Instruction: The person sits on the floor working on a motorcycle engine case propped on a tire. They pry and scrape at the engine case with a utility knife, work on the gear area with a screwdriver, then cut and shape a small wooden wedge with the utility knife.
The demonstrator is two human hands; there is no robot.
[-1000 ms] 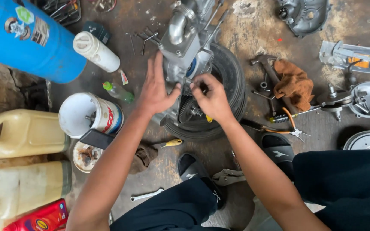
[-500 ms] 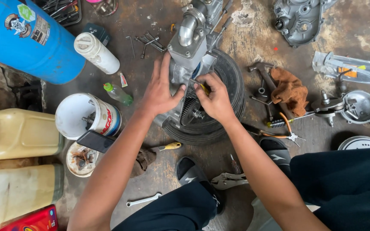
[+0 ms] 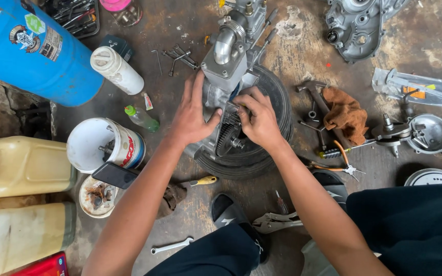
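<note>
1. My left hand [image 3: 193, 115] lies flat and open against the small engine [image 3: 231, 76], steadying it.
2. My right hand [image 3: 259, 120] pinches narrowly near its exposed gear [image 3: 226, 134].
3. The engine rests on a tyre [image 3: 267, 153] on the floor, cushioned and raised.

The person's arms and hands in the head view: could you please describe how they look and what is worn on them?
Both arms are bare from the hands up to the frame edge: no sleeves, gloves, watch or rings show. The left hand and right hand look smudged with dark grime. Dark trousers cover the legs below.
</note>
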